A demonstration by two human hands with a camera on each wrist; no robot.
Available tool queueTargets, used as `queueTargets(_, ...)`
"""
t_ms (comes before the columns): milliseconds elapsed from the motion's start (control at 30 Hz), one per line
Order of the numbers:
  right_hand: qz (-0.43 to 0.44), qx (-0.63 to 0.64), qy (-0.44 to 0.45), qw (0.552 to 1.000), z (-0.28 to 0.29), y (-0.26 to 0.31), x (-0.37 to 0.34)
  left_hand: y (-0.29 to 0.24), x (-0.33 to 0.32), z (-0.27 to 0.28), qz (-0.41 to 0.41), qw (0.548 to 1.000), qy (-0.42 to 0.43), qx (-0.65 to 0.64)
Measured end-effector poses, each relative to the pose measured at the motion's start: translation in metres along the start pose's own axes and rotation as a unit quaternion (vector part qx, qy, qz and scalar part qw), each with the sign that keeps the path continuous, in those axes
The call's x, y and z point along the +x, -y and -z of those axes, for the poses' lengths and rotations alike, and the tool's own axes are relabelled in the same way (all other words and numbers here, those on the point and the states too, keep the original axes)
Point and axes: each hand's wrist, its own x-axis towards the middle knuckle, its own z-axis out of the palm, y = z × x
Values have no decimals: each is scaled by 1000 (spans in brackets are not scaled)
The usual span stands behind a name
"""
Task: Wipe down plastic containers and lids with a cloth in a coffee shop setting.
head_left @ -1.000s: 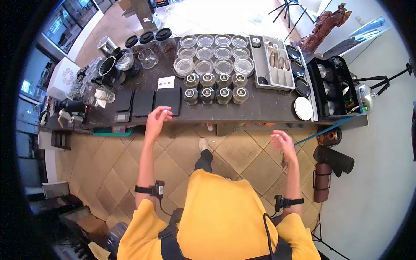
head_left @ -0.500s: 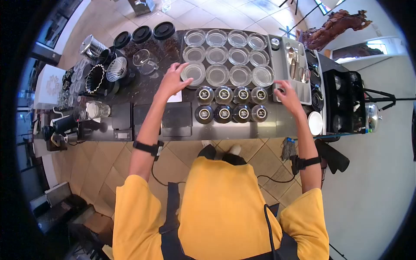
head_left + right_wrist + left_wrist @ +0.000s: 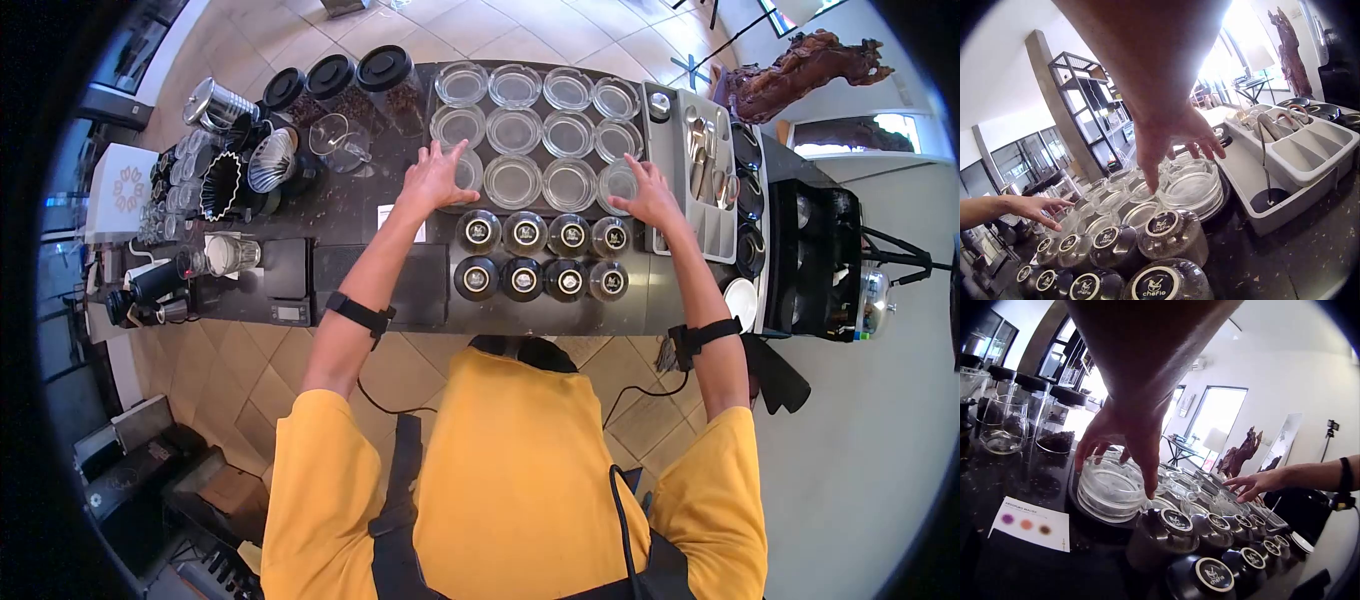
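Glass dishes stand in rows on a dark tray, some of them stacked. My left hand (image 3: 433, 181) is at the front-left stack, and in the left wrist view its thumb and fingers curve round the sides of the stacked dishes (image 3: 1110, 490). At the opposite front corner, my right hand (image 3: 652, 197) has its fingers spread over the stacked dishes (image 3: 1192, 187), thumb on the near side; contact there is unclear. Upside-down dark glass cups (image 3: 523, 232) with round labels stand in two rows in front of the dishes.
Right of the dishes is a cutlery organizer (image 3: 714, 235); beyond it, black dishes and a black case (image 3: 815, 262). To the left are lidded jars (image 3: 388, 88), a glass jug (image 3: 340, 143), coffee drippers (image 3: 272, 162), black flat slabs (image 3: 415, 284) and a small scale (image 3: 289, 312).
Both hands have moved forward from the table's front edge to the front corners of the dish group. The left hand now curves round a stack; the view has shifted closer over the table.
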Motion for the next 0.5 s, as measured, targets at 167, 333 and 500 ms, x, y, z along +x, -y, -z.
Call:
queueTargets(167, -25, -45, 15, 999, 1, 6, -1, -4, 1, -4, -4, 1000, -8, 0)
queueTargets(333, -33, -69, 19, 997, -1, 12, 3, -8, 1, -3, -9, 1000, -15, -1)
queueTargets(500, -37, -54, 31, 997, 0, 15, 2, -11, -1, 3, -19, 998, -53, -11)
